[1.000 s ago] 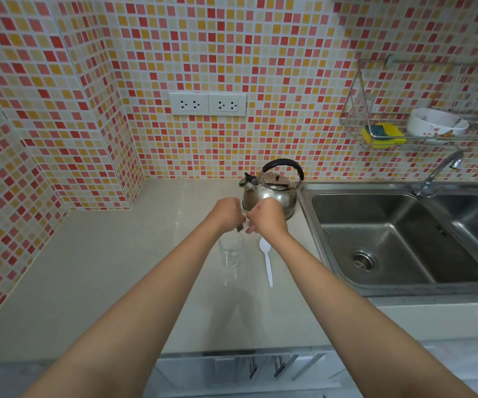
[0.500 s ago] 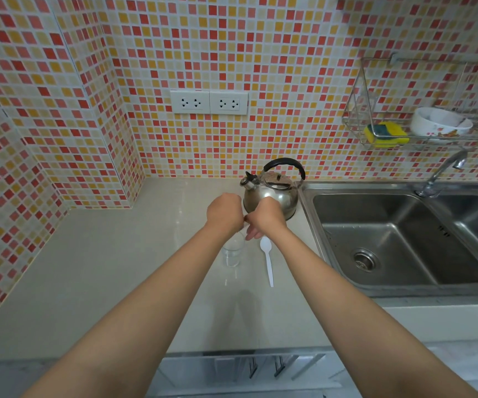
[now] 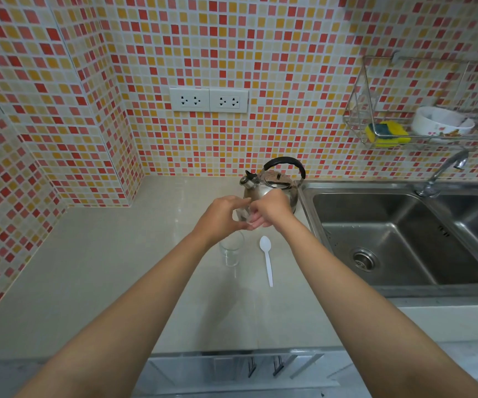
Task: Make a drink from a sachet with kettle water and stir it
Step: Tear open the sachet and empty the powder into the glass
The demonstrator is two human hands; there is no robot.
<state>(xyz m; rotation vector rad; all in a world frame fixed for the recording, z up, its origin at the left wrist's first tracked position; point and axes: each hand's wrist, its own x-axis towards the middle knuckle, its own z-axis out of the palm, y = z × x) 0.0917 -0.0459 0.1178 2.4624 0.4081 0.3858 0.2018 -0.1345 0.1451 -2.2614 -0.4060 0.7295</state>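
Note:
My left hand (image 3: 222,215) and my right hand (image 3: 269,209) meet above a clear glass (image 3: 231,251) on the counter. Both pinch a small, pale, see-through sachet (image 3: 242,214) between them; it is mostly hidden by my fingers. A white plastic spoon (image 3: 267,258) lies just right of the glass, bowl pointing away from me. A steel kettle (image 3: 272,183) with a black handle stands behind my hands, next to the sink.
A double steel sink (image 3: 398,242) with a tap (image 3: 444,173) fills the right side. A wire rack (image 3: 421,110) on the wall holds a sponge and a white bowl. Tiled walls close the back and left; the beige counter (image 3: 103,268) stretches left.
My hands have lifted slightly above the glass and drawn a little apart, so the sachet now shows between the fingers. Glass, spoon and kettle have stayed put.

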